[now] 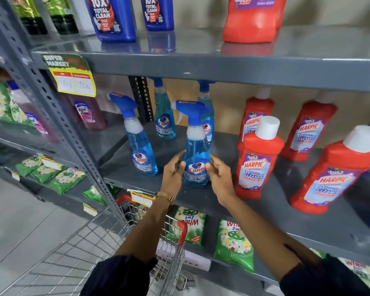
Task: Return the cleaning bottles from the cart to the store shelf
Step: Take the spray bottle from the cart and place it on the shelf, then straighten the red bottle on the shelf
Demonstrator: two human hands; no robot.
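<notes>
Head view: left hand (174, 170) and right hand (219, 175), grip closed around upright blue-liquid spray bottle (196, 155) on shelf (265, 212).

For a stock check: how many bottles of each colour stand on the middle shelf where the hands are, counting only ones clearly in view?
Blue spray bottles: 4, including the one between the left hand and right hand.
Red bathroom cleaner bottles: 4, such as the front one.
Total: 8. A dark blue shape at the far right edge is cut off and left out.
</notes>
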